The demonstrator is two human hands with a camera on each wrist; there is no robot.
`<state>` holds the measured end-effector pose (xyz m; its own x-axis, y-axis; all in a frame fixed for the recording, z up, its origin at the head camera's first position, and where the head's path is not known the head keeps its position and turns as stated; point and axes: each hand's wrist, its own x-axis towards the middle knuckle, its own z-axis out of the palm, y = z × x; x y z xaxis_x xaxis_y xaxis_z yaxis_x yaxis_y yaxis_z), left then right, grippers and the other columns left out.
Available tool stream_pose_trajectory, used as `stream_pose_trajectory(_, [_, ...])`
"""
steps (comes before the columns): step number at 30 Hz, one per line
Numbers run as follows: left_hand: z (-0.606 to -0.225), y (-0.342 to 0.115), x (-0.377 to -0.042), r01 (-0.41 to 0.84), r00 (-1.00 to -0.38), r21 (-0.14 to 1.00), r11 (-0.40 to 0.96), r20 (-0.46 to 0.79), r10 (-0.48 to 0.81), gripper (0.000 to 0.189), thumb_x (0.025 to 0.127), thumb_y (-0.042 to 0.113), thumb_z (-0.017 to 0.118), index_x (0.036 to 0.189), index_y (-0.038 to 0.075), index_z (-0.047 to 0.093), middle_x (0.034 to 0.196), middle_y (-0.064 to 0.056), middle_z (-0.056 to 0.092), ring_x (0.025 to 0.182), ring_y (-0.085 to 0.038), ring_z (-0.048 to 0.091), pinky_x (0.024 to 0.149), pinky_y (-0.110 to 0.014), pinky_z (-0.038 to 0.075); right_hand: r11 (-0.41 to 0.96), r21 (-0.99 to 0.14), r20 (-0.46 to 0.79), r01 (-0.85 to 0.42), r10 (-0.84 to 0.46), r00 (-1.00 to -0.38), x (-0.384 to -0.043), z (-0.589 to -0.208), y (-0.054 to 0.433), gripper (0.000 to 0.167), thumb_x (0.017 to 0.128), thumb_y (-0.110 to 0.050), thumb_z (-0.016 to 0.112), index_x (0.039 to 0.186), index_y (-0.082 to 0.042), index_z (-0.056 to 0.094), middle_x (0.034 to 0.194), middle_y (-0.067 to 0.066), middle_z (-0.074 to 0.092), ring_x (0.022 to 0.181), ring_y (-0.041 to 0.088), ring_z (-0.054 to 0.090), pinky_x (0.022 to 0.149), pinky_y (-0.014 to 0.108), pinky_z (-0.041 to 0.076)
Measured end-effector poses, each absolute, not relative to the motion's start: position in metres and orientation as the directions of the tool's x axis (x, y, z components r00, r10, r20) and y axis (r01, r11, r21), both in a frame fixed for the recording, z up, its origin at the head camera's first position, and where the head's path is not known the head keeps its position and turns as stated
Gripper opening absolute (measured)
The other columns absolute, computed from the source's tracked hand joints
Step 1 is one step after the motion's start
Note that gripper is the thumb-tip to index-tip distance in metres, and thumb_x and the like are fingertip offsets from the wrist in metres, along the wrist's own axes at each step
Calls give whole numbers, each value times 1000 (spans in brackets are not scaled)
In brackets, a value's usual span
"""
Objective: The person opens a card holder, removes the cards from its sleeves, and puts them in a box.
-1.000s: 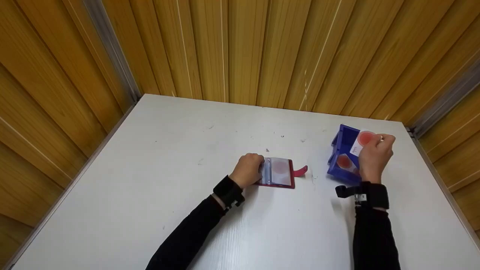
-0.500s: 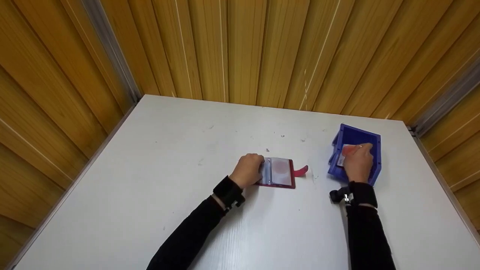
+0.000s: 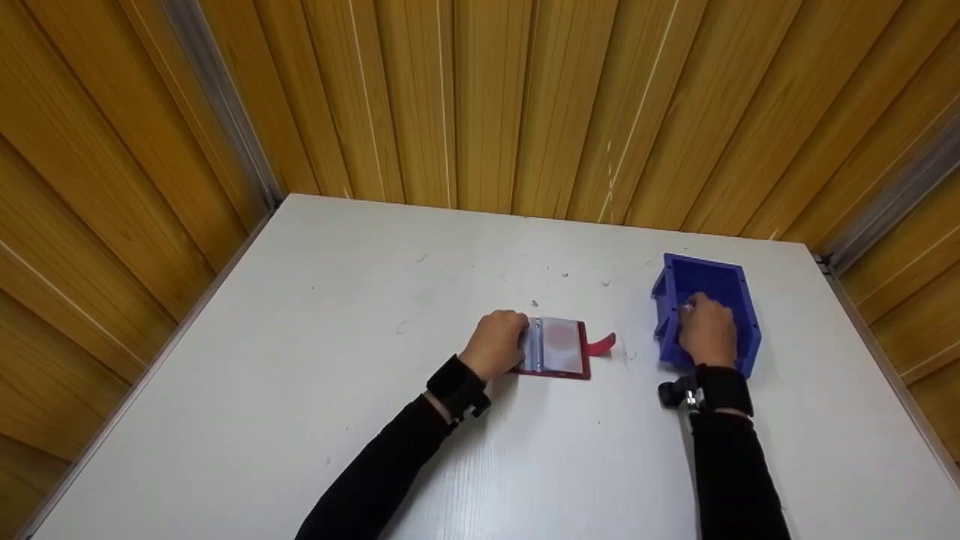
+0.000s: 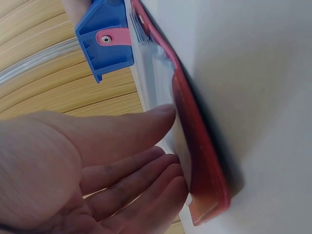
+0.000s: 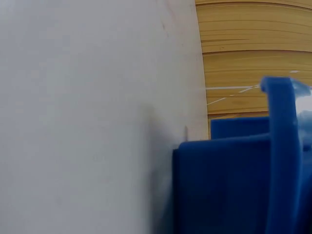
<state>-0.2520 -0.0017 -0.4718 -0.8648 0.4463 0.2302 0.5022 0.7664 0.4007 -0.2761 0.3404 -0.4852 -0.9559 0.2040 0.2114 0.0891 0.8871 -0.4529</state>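
A small red card album (image 3: 561, 348) lies spread on the table, its clear sleeves showing a pale round print and its pink snap strap (image 3: 602, 345) sticking out to the right. My left hand (image 3: 495, 343) holds the album's left side. In the left wrist view, thumb and curled fingers meet its sleeves (image 4: 158, 80) beside the red cover (image 4: 197, 136). My right hand (image 3: 709, 330) is down inside a blue plastic bin (image 3: 705, 274), fingers bent, with a small pale bit showing at the fingertips. What it grips is hidden, so I cannot tell.
The bin's raised walls (image 5: 282, 156) surround the right hand and fill the lower right of the right wrist view. A white table (image 3: 360, 300) extends around both objects, backed by wood-look panels (image 3: 487, 105).
My right hand has moved left and down into the bin; the red-circled card it held is now out of sight. The bin has shifted and turned slightly. My left hand stays on the album.
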Motion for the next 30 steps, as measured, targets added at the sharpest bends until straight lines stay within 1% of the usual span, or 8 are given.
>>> stream_pose_trajectory(3, [-472, -2, -252, 504, -864, 403, 764, 231, 448, 14, 74, -7, 77, 86, -2, 73, 80, -10, 71, 78, -24, 64, 75, -40, 55, 912, -405, 293, 63, 195, -936, -275, -486, 339, 27, 100, -6, 58, 115, 16, 65, 113, 43, 62, 107, 62, 52, 93, 66, 43])
stream_pose_trajectory(6, [-472, -1, -253, 505, -863, 407, 761, 230, 450, 15, 73, -7, 77, 87, -2, 73, 81, -11, 72, 78, -25, 65, 75, -41, 56, 916, -393, 285, 73, 197, -938, -274, -486, 339, 27, 97, -3, 59, 114, 16, 67, 113, 45, 60, 107, 60, 51, 93, 66, 42])
stream_pose_trajectory(9, [-472, -1, -253, 504, -864, 407, 762, 229, 449, 17, 73, -7, 78, 89, -2, 74, 82, -12, 72, 80, -27, 67, 77, -42, 56, 901, -425, 254, 90, 213, -943, -273, -486, 340, 28, 94, -1, 57, 115, 13, 69, 114, 44, 59, 108, 61, 53, 94, 68, 43])
stream_pose_trajectory(14, [-473, -1, -253, 504, -864, 401, 765, 236, 445, 16, 73, -6, 79, 88, -2, 73, 83, -12, 73, 82, -29, 68, 79, -44, 56, 866, -490, 232, 101, 242, -942, -273, -485, 340, 27, 95, 1, 56, 116, 13, 69, 113, 41, 59, 109, 58, 56, 94, 69, 45])
stream_pose_trajectory(19, [-471, -1, -252, 498, -867, 403, 768, 229, 442, 15, 74, -6, 79, 86, -1, 72, 82, -12, 72, 81, -29, 68, 78, -43, 56, 846, -522, 228, 106, 258, -939, -273, -484, 339, 27, 95, 2, 57, 117, 13, 68, 115, 40, 59, 112, 58, 56, 97, 68, 45])
stream_pose_trajectory(25, [-469, -1, -252, 491, -871, 400, 774, 225, 437, 14, 75, -6, 77, 87, 0, 72, 82, -11, 72, 79, -28, 67, 77, -43, 56, 839, -538, 242, 88, 253, -937, -273, -483, 339, 28, 94, 2, 56, 117, 15, 67, 116, 41, 60, 113, 58, 56, 99, 68, 44])
stream_pose_trajectory(30, [-471, -1, -252, 502, -865, 391, 772, 239, 442, 11, 75, -6, 76, 83, -1, 72, 77, -9, 69, 75, -25, 64, 73, -42, 56, 836, -545, 265, 69, 249, -932, -272, -483, 339, 26, 94, 2, 60, 115, 14, 68, 113, 40, 62, 112, 57, 58, 97, 67, 45])
